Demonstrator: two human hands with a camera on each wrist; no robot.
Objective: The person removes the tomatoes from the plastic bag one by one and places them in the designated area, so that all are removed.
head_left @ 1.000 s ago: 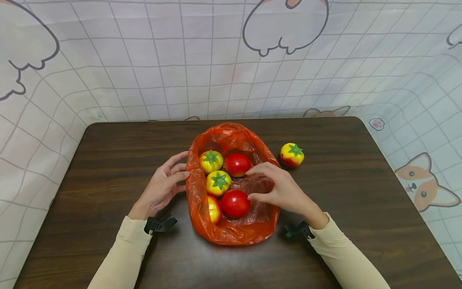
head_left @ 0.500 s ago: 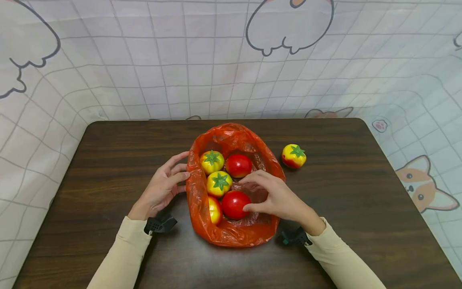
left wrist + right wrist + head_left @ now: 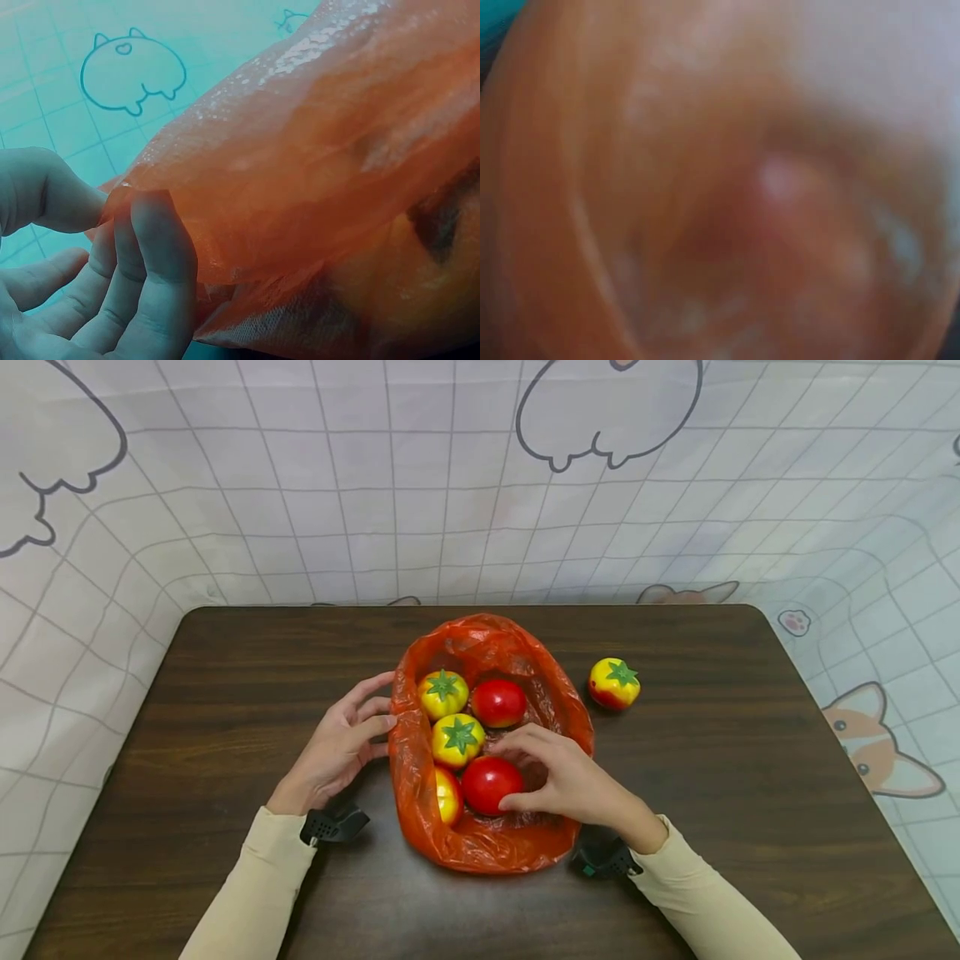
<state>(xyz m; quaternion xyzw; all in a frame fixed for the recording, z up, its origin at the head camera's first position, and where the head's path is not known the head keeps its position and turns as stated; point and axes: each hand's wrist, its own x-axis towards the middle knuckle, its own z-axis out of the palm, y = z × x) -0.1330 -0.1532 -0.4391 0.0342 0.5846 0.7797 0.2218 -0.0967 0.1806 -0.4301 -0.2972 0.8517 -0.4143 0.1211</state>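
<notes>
Red plastic bag (image 3: 410, 764), left rim pinched by left hand (image 3: 333, 747); inside, near red tomato (image 3: 489, 787), right hand (image 3: 567, 780) curled round it.

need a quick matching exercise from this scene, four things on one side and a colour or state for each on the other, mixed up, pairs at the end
Column one
1. left hand
2. plastic bag
3. table
4. right hand

Column two
A. dark brown with a wood grain
B. reaching in at the red fruit nearest the person
C. orange-red, its mouth open
D. pinching the edge of something thin

Right pairs
1-D
2-C
3-A
4-B
</notes>
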